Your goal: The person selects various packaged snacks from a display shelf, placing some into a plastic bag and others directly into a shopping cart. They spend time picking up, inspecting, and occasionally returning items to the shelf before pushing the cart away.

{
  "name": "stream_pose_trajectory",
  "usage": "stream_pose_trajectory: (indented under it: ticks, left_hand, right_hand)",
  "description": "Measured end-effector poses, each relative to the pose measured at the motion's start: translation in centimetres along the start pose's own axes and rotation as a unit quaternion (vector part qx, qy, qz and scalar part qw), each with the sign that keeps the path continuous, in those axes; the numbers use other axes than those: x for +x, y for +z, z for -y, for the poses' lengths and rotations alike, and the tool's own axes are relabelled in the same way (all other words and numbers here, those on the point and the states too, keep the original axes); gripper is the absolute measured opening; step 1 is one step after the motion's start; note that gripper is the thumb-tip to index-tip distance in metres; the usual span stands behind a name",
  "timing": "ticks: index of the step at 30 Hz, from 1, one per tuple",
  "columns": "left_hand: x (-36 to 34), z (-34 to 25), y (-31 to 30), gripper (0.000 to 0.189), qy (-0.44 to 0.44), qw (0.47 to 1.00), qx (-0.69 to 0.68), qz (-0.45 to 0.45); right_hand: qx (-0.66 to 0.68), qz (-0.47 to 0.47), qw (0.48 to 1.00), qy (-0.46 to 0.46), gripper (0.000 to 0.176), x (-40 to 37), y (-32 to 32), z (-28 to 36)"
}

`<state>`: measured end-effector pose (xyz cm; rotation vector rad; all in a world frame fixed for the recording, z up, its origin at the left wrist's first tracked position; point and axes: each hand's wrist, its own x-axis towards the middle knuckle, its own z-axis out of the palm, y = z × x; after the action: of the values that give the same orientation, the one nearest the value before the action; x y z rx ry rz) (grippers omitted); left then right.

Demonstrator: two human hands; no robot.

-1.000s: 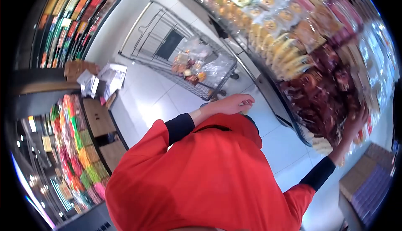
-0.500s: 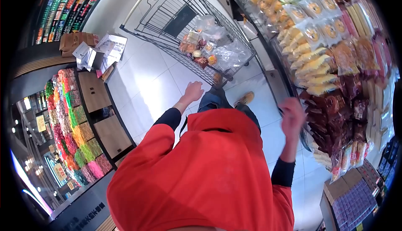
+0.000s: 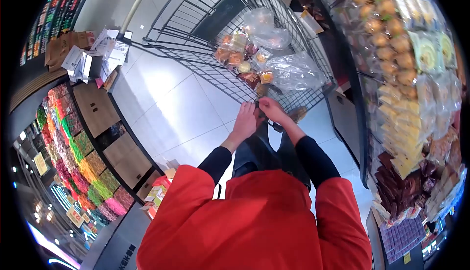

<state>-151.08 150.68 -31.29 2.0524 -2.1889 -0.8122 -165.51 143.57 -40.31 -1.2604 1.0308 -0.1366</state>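
Cart (image 3: 219, 16) stands at upper centre, holding packaged snacks (image 3: 236, 57); mid-frame, my left hand (image 3: 245, 122) and right hand (image 3: 272, 110) sit close together, grip unclear; small, gentle finger movements seem best.

Head-worn view, facing forward and down, close, edges seemingly warped
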Motion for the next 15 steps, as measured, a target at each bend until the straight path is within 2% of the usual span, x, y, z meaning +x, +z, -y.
stream_pose_trajectory:
  ticks: [2,3,4,5,6,9,10,11,12,13,15]
  left_hand:
    - [0.5,0.9,0.8,0.047,0.012,1.000,-0.001,-0.004]
    - [0.5,0.9,0.6,0.045,0.012,1.000,-0.005,0.019]
    - [0.4,0.9,0.5,0.043,0.012,0.999,-0.010,0.042]
    - [0.3,1.2,0.8,0.041,0.016,0.999,-0.021,0.026]
    - [0.3,1.2,0.8,0.041,0.018,0.999,-0.028,0.035]
    - [0.6,1.5,0.5,0.045,0.035,0.998,-0.003,0.044]
    - [0.7,1.7,0.6,0.045,0.036,0.998,-0.004,0.049]
    - [0.7,1.9,0.8,0.046,0.044,0.998,-0.002,0.055]
    - [0.5,2.0,1.0,0.046,0.051,0.997,0.000,0.060]
    - [0.3,2.0,1.2,0.047,0.052,0.998,0.015,0.040]
    - [0.2,2.2,1.6,0.046,0.061,0.997,0.017,0.033]
  right_hand:
    - [-0.032,-0.043,0.995,0.081,0.033,4.8,1.3,-1.0]
    - [-0.029,-0.045,0.994,0.093,0.033,6.9,1.8,-2.2]
    - [-0.025,-0.015,0.993,0.113,0.031,9.1,2.2,-3.8]
    - [-0.021,0.015,0.991,0.131,0.030,10.9,2.5,-5.2]
    - [-0.018,0.014,0.990,0.141,0.030,11.7,3.3,-6.1]
    - [0.073,-0.133,0.967,0.205,0.025,14.6,6.5,-8.4]
    - [0.076,-0.134,0.966,0.209,0.025,15.1,7.2,-9.2]
    - [0.143,-0.156,0.945,0.250,0.024,14.6,6.7,-6.2]
    - [0.208,-0.177,0.918,0.288,0.023,14.6,6.7,-5.8]
    - [0.209,-0.181,0.916,0.291,0.023,15.6,7.3,-7.7]
    - [0.155,-0.197,0.935,0.251,0.022,17.7,9.7,-16.7]
